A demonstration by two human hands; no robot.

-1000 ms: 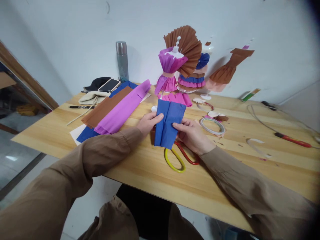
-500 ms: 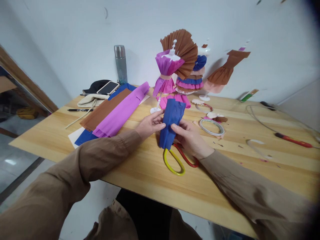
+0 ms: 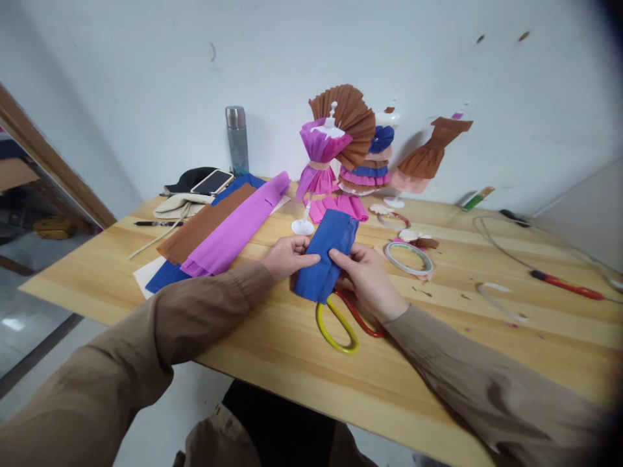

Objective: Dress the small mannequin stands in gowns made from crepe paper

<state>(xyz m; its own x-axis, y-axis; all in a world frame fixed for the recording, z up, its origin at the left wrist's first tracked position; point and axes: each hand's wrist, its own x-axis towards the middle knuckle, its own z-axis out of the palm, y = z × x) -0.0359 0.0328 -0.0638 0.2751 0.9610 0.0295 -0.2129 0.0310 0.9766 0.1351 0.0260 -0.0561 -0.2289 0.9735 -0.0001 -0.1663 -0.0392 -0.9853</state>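
Observation:
Between my two hands is a folded strip of blue crepe paper (image 3: 327, 253), held tilted above the table. My left hand (image 3: 288, 257) pinches its left edge, thumb on the front face. On the opposite edge, my right hand (image 3: 366, 275) grips it with the thumb on top; the fingers behind are hidden. Under the paper lies a pair of scissors (image 3: 341, 334) with one yellow and one red handle loop; its blades are covered. Just behind the paper stands a small white dress form (image 3: 318, 162) wearing a purple paper dress.
Purple (image 3: 238, 224) and brown crepe paper (image 3: 209, 220) lie stacked at left, beside a phone (image 3: 213, 182) and a thermos (image 3: 237, 139). Other dressed forms stand along the wall. To the right are a tape roll (image 3: 409, 257), scraps and a red-handled tool (image 3: 567, 285) on a cable.
The blue crepe paper is spread wider, its lower left corner out further to the left. Both hands still hold it. The whole view has tilted slightly upward.

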